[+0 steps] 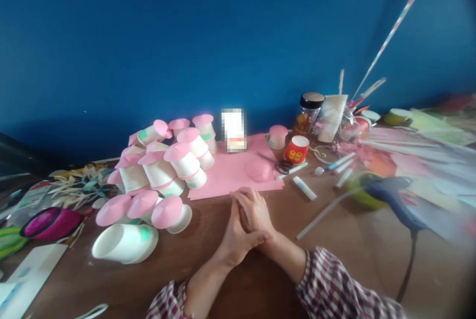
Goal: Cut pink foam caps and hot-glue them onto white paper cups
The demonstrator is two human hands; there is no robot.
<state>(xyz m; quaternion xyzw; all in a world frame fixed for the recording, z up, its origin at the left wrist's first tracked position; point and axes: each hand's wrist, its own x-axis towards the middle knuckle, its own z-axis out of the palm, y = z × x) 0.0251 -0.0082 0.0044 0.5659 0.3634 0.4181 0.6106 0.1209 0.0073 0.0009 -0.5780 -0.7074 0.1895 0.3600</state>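
My left hand (236, 239) and my right hand (256, 212) are clasped over the brown table, fingers folded together, the left thumb lying across the right wrist. No object shows between them. Just beyond the fingertips is the near edge of the pink paper sheets (219, 180), with a pink paper disc (257, 169) lying on them. To the left stand several white paper cups with pink paper cone tops (179, 158), some stacked. A plain paper cup (124, 243) lies on its side nearest me. A glue stick (305, 188) lies to the right of my hands.
Scissors (284, 166) and a red paper cup (296, 150) are at the back right. A lidded jar (309, 113) stands near stacked cups (332, 118). At right are markers (341, 161) and a corded glue gun (394, 197). A blue wall (186, 36) closes the back.
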